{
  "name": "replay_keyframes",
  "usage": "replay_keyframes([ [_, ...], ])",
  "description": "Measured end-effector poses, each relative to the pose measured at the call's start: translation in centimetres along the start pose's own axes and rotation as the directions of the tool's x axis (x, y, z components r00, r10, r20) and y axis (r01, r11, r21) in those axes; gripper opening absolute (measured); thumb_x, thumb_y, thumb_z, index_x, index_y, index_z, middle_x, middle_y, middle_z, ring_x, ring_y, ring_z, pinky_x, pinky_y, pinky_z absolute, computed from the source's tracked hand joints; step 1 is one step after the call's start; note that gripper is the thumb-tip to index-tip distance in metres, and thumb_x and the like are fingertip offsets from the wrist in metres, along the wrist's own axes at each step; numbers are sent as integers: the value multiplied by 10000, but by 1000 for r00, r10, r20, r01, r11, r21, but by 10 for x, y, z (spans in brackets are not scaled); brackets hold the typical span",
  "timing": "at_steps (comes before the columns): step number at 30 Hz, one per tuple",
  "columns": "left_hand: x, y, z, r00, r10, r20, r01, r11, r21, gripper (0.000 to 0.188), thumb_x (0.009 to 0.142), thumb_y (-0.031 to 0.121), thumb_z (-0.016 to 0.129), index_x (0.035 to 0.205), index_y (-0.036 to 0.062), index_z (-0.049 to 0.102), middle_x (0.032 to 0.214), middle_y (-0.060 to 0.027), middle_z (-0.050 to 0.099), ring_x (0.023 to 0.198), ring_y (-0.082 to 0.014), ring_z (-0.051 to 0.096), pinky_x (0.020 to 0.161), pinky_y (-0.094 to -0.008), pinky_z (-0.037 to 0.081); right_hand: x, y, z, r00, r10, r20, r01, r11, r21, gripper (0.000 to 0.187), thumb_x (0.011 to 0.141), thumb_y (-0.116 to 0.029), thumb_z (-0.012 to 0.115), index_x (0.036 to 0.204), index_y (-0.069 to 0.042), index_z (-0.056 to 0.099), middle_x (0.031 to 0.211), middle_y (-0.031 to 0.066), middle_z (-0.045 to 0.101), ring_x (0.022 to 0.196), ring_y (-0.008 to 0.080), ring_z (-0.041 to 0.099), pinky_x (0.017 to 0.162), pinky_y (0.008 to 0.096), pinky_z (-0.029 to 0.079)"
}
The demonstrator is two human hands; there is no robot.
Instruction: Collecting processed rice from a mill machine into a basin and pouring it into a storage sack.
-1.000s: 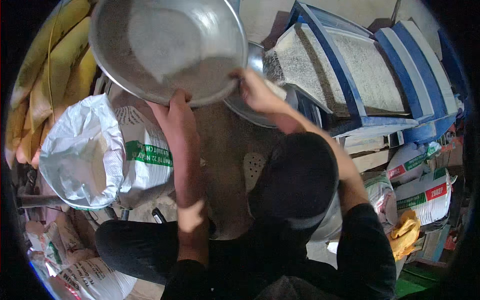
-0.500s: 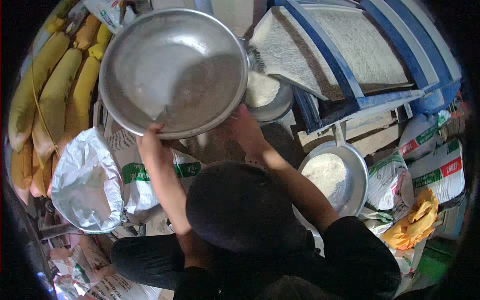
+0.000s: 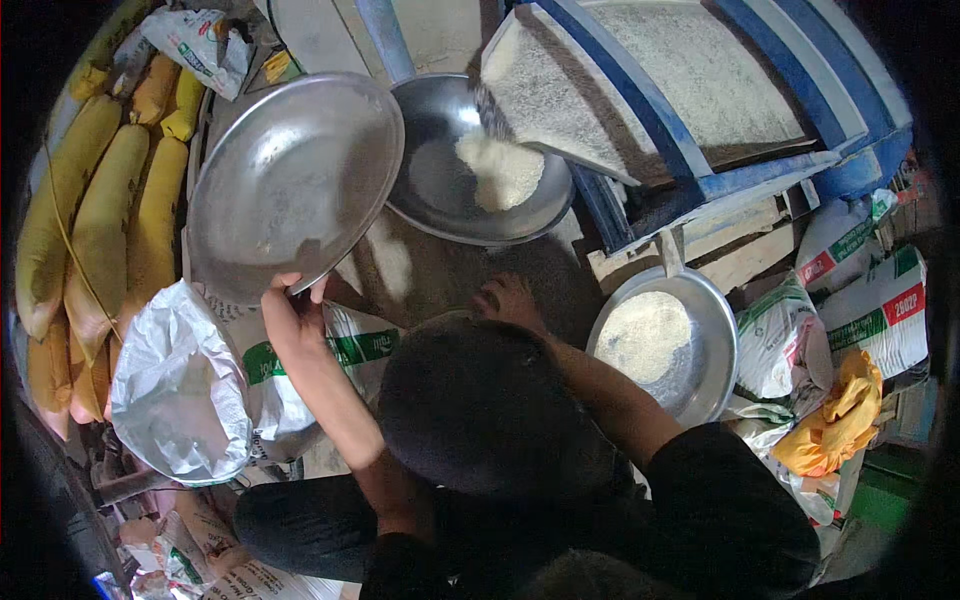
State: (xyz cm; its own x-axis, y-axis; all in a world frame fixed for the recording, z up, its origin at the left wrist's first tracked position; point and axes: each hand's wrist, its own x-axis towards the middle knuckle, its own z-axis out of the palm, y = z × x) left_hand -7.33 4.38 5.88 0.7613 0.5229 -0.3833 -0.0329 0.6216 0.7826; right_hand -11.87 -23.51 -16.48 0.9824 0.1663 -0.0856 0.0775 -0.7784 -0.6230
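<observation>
Visibly, three metal bowls (image 3: pixel 290 185).

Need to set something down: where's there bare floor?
Bare floor shows between the top-centre basin and the basin at right, beside the right hand. Left is crowded: yellow sacks, an open white sack. So is the far right: white bags, an orange bag.

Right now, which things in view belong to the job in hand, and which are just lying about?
Seemingly in use:
tilted metal basin, held at its rim by the left hand
metal bowl with a pale heap
blue-framed machine beside that bowl
perhaps the open white sack

Probably just lying about:
yellow bundles at left
crumpled orange bundle at right
white plastic bag at upper left
</observation>
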Motion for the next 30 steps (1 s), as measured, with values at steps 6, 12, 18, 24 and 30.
replay_keyframes([
  [6,12,10,-14,997,-49,55,46,997,59,170,695,-11,512,858,-57,498,896,-181,573,805,-324,618,625,-348,598,6,6,11,999,10,-40,-6,993,120,327,867,-282,555,947,27,628,856,238,610,804,365,610,725,441,492],
  [12,11,6,-15,998,-10,55,4,995,96,176,710,-1,516,877,-58,503,971,-187,561,916,-325,592,738,-400,593,5,-4,3,954,245,171,-261,962,76,387,917,-298,476,1040,46,605,964,230,637,878,332,632,820,424,473],
  [18,22,6,-17,995,-68,66,66,997,41,165,717,-30,507,875,-74,491,966,-202,552,939,-355,582,798,-456,576,-3,9,20,989,97,-113,-103,993,-50,487,918,-411,442,1094,28,555,1079,241,572,1049,393,516,908,517,391],
  [24,11,15,-8,996,-78,35,77,997,18,250,736,-71,492,979,-116,451,1069,-242,497,1018,-397,527,880,-481,534,-39,16,16,979,192,71,-185,978,-102,817,880,-567,433,1424,-6,196,1489,208,149,1390,370,85,1111,544,20],
  [30,13,12,-15,997,-43,68,38,997,68,312,740,-75,490,1025,-146,384,1095,-278,468,991,-420,546,840,-487,557,-44,4,-3,969,247,24,-235,944,-231,1101,720,-728,528,1436,5,124,1490,250,62,1384,419,3,1077,610,-42],
])
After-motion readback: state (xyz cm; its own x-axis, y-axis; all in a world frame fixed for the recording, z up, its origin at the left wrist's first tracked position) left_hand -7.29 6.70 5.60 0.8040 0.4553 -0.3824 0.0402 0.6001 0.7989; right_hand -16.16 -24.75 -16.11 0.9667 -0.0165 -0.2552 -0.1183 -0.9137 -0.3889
